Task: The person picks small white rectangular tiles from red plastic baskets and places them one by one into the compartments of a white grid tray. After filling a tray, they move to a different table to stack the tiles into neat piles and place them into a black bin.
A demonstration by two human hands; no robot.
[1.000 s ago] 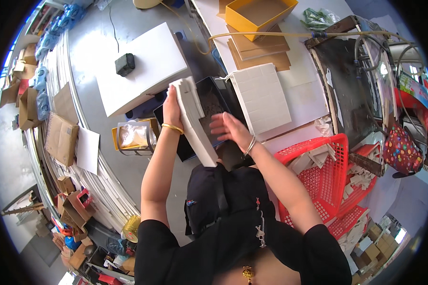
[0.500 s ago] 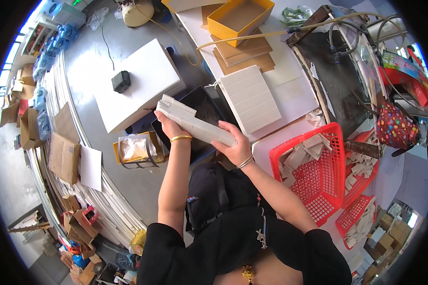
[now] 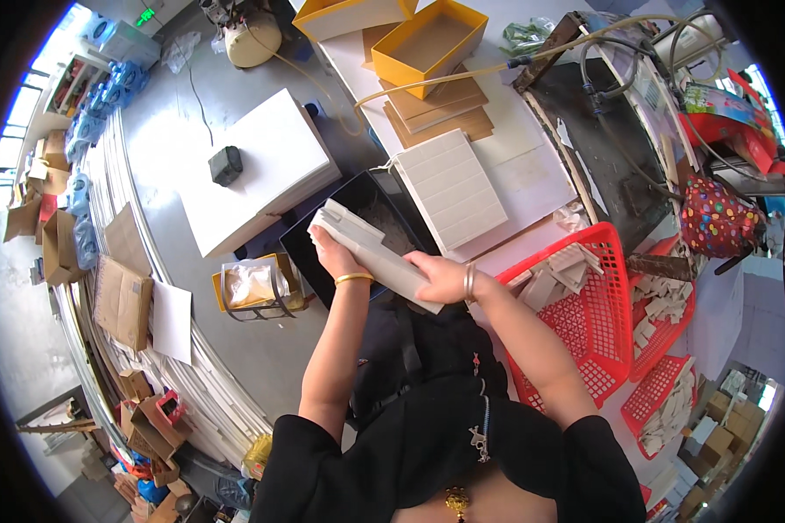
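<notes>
The person's left forearm [image 3: 340, 336] reaches from near to far, leaning slightly right, and ends in the left hand [image 3: 333, 254], its fingers curled in a grip. The right forearm [image 3: 532, 336] slants from near right toward far left. The right hand [image 3: 445, 279], also gripping, sits slightly nearer, apart from the other.

Workshop: thick stack of large white sheets [image 3: 266, 166]; red perforated plastic basket [image 3: 613, 301] holding white flat pieces [image 3: 576, 267]; open yellow rectangular box [image 3: 432, 48] on white worktable [image 3: 508, 98]; brown cardboard cartons [image 3: 59, 248].
</notes>
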